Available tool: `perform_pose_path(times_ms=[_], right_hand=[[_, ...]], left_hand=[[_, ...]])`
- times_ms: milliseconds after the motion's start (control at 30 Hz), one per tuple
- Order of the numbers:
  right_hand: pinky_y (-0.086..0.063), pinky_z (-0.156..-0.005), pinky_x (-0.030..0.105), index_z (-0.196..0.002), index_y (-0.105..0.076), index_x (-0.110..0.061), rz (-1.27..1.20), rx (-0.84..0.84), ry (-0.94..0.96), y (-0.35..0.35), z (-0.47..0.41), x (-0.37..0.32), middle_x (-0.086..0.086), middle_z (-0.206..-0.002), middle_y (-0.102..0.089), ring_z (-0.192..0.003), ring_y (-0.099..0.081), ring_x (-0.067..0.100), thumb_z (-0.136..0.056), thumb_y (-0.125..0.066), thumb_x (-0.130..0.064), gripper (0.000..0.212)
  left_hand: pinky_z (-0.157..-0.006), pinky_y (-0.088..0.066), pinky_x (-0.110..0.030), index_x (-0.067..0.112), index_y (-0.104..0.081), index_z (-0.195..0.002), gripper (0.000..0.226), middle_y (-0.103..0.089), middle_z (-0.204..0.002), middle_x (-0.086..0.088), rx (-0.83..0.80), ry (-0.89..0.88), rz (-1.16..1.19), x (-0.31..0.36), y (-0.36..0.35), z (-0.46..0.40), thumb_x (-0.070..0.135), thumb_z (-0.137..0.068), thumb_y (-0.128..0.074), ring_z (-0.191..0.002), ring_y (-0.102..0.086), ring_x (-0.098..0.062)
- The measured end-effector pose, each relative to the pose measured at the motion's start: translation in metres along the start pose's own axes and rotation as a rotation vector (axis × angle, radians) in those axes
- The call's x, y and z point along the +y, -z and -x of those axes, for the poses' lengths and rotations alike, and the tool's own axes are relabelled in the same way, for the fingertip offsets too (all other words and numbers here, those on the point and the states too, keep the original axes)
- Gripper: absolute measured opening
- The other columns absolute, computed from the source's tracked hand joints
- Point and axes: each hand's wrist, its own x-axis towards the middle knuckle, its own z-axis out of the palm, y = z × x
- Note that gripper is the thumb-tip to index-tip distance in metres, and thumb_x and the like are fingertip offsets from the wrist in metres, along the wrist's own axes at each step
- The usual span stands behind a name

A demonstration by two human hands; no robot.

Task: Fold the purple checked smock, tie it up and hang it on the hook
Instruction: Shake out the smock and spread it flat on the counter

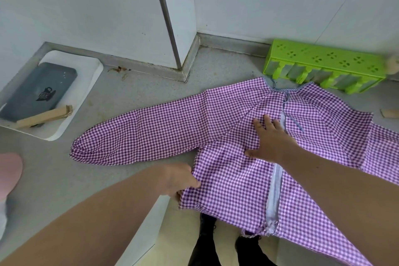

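My right hand (pixel 271 139) lies flat with fingers spread, pressing the smock (pixel 233 136) near its open back seam. My left hand (pixel 183 180) pinches the smock's side edge, thumb on top (the other fingers are hidden under the cloth). The smock is spread on the grey counter (pixel 54 168), one sleeve (pixel 140 134) stretched out to the left, its hem hanging over the near edge. Beyond it, a green rack (pixel 323 65) lies against the wall; at left sits a white tray (pixel 71 101)
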Motion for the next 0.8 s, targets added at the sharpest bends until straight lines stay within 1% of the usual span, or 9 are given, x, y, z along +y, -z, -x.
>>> perform_pose_path(times_ms=[133, 233, 300, 367, 433, 500, 567, 700, 800], right_hand=[[-0.023, -0.124, 0.064, -0.165, 0.013, -0.032, -0.005, -0.005, 0.031, -0.002, -0.005, 0.009, 0.003, -0.173, 0.021, -0.16, 0.012, 0.033, -0.077, -0.068, -0.079, 0.128], [-0.021, -0.125, 0.064, -0.165, 0.012, -0.032, -0.021, -0.013, 0.046, -0.001, -0.007, 0.013, 0.002, -0.173, 0.021, -0.16, 0.013, 0.032, -0.079, -0.071, -0.074, 0.127], [-0.021, -0.125, 0.064, -0.165, 0.011, -0.033, -0.025, -0.007, 0.055, -0.001, -0.007, 0.015, 0.002, -0.173, 0.021, -0.16, 0.013, 0.031, -0.082, -0.071, -0.071, 0.123], [-0.021, -0.124, 0.064, -0.165, 0.008, -0.034, -0.038, 0.004, 0.066, -0.001, -0.005, 0.019, 0.001, -0.173, 0.019, -0.16, 0.013, 0.029, -0.085, -0.07, -0.068, 0.117], [-0.02, -0.124, 0.062, -0.166, 0.002, -0.034, -0.046, 0.017, 0.104, -0.001, -0.002, 0.02, -0.001, -0.174, 0.015, -0.161, 0.01, 0.027, -0.089, -0.068, -0.063, 0.108], [-0.019, -0.124, 0.059, -0.166, -0.005, -0.034, -0.019, 0.049, 0.153, -0.001, 0.006, 0.022, 0.0, -0.175, 0.008, -0.161, 0.006, 0.027, -0.093, -0.065, -0.061, 0.099], [-0.016, -0.126, 0.054, -0.166, -0.014, -0.032, 0.042, 0.094, 0.211, -0.002, 0.015, 0.023, 0.002, -0.175, -0.001, -0.161, -0.002, 0.027, -0.096, -0.061, -0.057, 0.088], [-0.034, -0.121, 0.047, -0.152, -0.044, -0.028, 0.183, 0.202, 0.472, -0.011, 0.037, 0.032, -0.001, -0.158, -0.038, -0.146, -0.038, 0.025, -0.095, -0.058, -0.028, 0.059], [-0.046, -0.106, 0.043, -0.136, -0.054, -0.028, 0.336, 0.103, 0.727, -0.027, 0.05, 0.044, -0.004, -0.139, -0.052, -0.127, -0.05, 0.022, -0.08, -0.068, -0.029, 0.058]], left_hand=[[-0.095, -0.058, -0.036, 0.016, -0.051, -0.147, 0.053, -0.068, -0.128, -0.006, 0.013, 0.058, -0.064, -0.003, -0.002, -0.002, 0.044, -0.102, -0.062, -0.111, -0.068, -0.023], [-0.083, -0.059, -0.031, 0.023, -0.061, -0.127, 0.062, -0.069, -0.099, 0.003, 0.339, -0.081, -0.732, 0.002, 0.003, 0.0, 0.074, -0.097, -0.041, -0.089, -0.069, -0.015], [-0.08, -0.059, -0.034, 0.027, -0.059, -0.109, 0.06, -0.062, -0.087, 0.009, 0.62, -0.335, -0.936, 0.011, 0.006, 0.002, 0.081, -0.092, -0.041, -0.081, -0.065, -0.013], [-0.084, -0.055, -0.035, 0.026, -0.053, -0.115, 0.054, -0.056, -0.099, 0.01, 0.79, -0.652, -1.073, 0.026, 0.006, -0.002, 0.074, -0.091, -0.052, -0.092, -0.062, -0.016], [-0.106, -0.049, -0.042, 0.024, -0.046, -0.141, 0.066, -0.053, -0.139, 0.001, 0.74, -0.843, -1.197, 0.037, 0.005, -0.009, 0.064, -0.091, -0.063, -0.127, -0.055, -0.025], [-0.127, -0.026, -0.048, 0.024, -0.021, -0.163, 0.096, -0.018, -0.173, -0.006, 0.61, -0.79, -1.304, 0.049, 0.003, -0.02, 0.063, -0.089, -0.069, -0.156, -0.025, -0.029], [-0.131, -0.012, -0.048, 0.022, 0.0, -0.167, 0.117, 0.007, -0.176, -0.009, 0.534, -0.635, -1.365, 0.058, 0.003, -0.028, 0.067, -0.086, -0.071, -0.162, -0.007, -0.031], [-0.126, -0.028, -0.054, 0.022, 0.015, -0.166, 0.137, 0.022, -0.172, -0.017, 0.48, -0.389, -1.357, 0.073, 0.001, -0.038, 0.071, -0.078, -0.077, -0.162, 0.001, -0.038], [-0.125, -0.026, -0.052, 0.025, 0.021, -0.164, 0.144, 0.02, -0.17, -0.025, 0.479, -0.296, -1.399, 0.083, -0.002, -0.038, 0.077, -0.073, -0.077, -0.161, 0.001, -0.043]])
